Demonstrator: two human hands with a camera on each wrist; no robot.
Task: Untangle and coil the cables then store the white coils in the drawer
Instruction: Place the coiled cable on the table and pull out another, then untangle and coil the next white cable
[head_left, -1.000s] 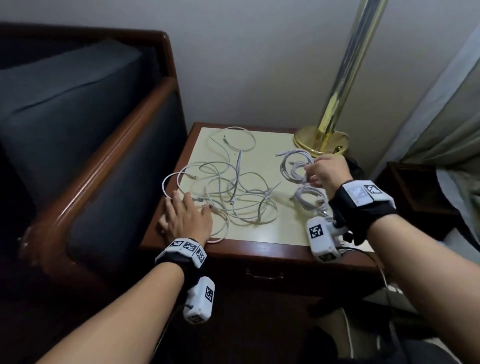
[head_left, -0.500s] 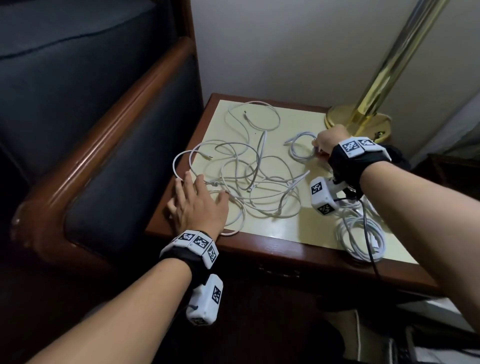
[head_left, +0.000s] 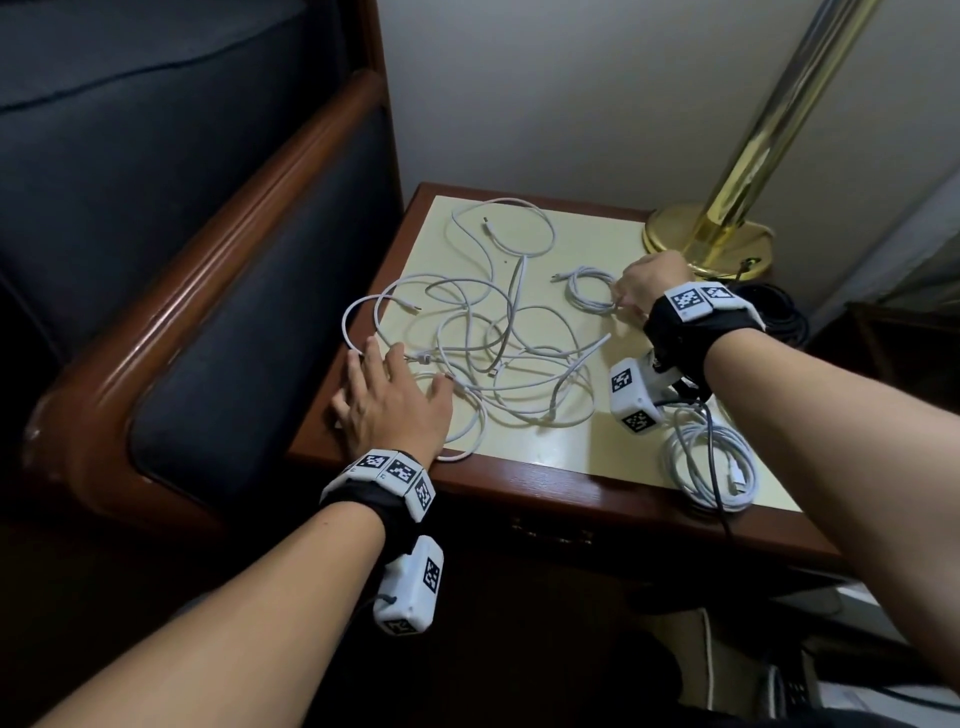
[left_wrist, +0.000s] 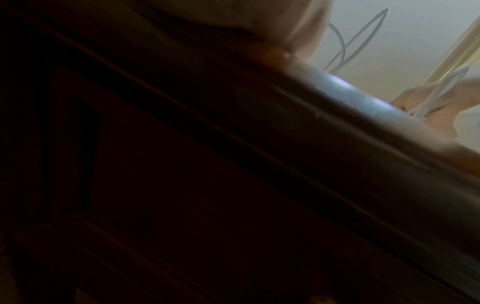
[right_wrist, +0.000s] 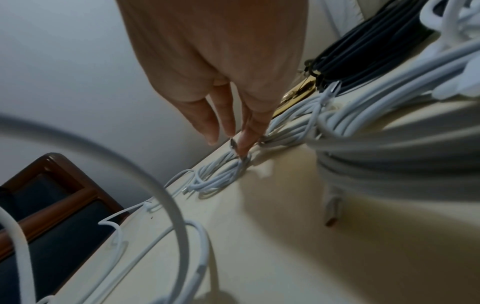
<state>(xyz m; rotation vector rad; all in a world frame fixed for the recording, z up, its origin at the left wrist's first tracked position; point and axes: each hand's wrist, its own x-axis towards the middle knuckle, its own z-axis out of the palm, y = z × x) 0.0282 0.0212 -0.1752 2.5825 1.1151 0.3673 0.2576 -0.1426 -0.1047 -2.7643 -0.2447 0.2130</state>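
Note:
A loose tangle of white cables (head_left: 493, 358) sprawls over the middle of the nightstand top (head_left: 587, 228). My left hand (head_left: 397, 376) lies flat at the front left, fingers spread, pressing on a strand of the tangle. My right hand (head_left: 619, 299) reaches to the back right, where its straight fingertips (right_wrist: 242, 144) touch a small white coil (head_left: 587, 291) (right_wrist: 221, 174) lying on the top. A larger white coil (head_left: 711, 467) lies at the front right corner, under my right wrist. The drawer handle (head_left: 550, 532) sits below the front edge, and the drawer is closed. The left wrist view is mostly dark.
A brass lamp base (head_left: 706, 239) and pole stand at the back right corner, right behind my right hand. A bundle of black cable (head_left: 779, 317) lies beside it. A dark upholstered chair with a wooden frame (head_left: 218, 260) stands against the nightstand's left side.
My right hand moved toward the lamp base with the small coil, which now lies on the top. The larger coil stays at the front right. The left hand has not moved.

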